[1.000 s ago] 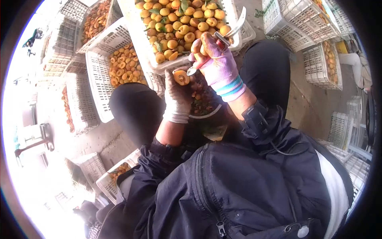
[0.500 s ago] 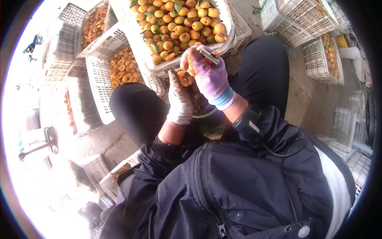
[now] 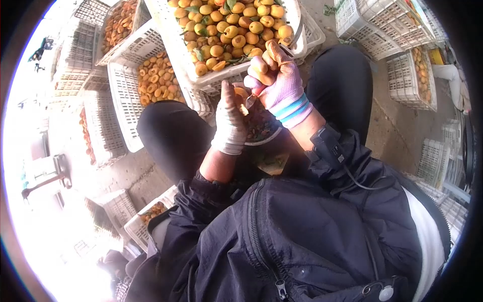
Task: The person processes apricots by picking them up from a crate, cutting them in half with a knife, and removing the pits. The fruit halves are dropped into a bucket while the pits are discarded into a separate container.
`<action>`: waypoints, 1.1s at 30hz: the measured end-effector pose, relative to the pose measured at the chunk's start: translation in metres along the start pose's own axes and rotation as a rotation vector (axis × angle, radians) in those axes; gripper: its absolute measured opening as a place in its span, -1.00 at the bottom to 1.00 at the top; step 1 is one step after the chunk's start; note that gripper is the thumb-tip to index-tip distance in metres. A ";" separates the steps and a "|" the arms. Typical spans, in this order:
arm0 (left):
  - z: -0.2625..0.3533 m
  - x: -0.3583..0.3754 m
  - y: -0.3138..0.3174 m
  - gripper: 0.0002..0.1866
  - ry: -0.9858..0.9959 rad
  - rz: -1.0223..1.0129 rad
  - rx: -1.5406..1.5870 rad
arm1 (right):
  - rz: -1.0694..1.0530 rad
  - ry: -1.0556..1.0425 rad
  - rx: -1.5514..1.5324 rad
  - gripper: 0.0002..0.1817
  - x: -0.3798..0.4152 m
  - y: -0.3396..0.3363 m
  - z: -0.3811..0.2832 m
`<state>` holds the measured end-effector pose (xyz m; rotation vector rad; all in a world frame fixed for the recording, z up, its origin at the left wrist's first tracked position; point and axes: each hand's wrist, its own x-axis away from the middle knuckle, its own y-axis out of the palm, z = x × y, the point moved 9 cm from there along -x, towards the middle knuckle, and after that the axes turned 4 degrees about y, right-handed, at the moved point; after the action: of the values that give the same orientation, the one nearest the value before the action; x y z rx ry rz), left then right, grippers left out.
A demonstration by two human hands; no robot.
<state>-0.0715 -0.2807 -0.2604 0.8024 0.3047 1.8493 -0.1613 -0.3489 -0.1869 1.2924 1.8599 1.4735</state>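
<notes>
My left hand [image 3: 229, 118], in a dirty white glove, is closed around an apricot [image 3: 241, 93], partly hidden by the thumb and fingers. My right hand [image 3: 280, 83], in a purple glove with orange-stained fingers and a blue-striped cuff, grips a small knife [image 3: 250, 101]. A bit of red and a short metal blade show below the fist, and the blade points at the apricot. Both hands are close together over a tub [image 3: 271, 137] holding dark scraps between my knees. Just beyond them stands a white crate [image 3: 215, 80] heaped with whole apricots [image 3: 231, 31] and some leaves.
To the left, a white crate [image 3: 123, 108] holds halved apricots [image 3: 157, 80]; another crate of halves [image 3: 119, 25] is behind it. Stacked crates [image 3: 385, 22] rise at the upper right, near a crate of fruit [image 3: 402, 80]. A person's leg [image 3: 448, 73] shows at the far right.
My right hand has moved right and turned, so the blade now points down toward the left hand. The orange cut face seen in my left hand before is now mostly covered.
</notes>
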 end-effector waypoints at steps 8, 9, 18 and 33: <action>0.018 -0.003 0.018 -0.83 0.495 -0.338 -0.975 | 0.399 0.036 0.652 -0.59 0.030 -0.035 -0.023; 0.005 0.003 0.019 -0.80 0.305 -0.409 -1.082 | 0.406 0.061 0.681 -0.58 0.033 -0.039 -0.026; 0.103 -0.059 0.028 -0.62 0.532 -0.019 -1.624 | 0.376 -0.003 0.565 -0.61 0.040 -0.043 -0.043; 0.106 -0.116 -0.009 -0.74 0.533 -0.079 -1.604 | 0.367 0.058 0.376 -0.73 0.039 -0.050 -0.044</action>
<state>0.0310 -0.3973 -0.2313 -0.7849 -0.7678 1.5490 -0.2337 -0.3374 -0.2097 1.8685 2.0911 1.3815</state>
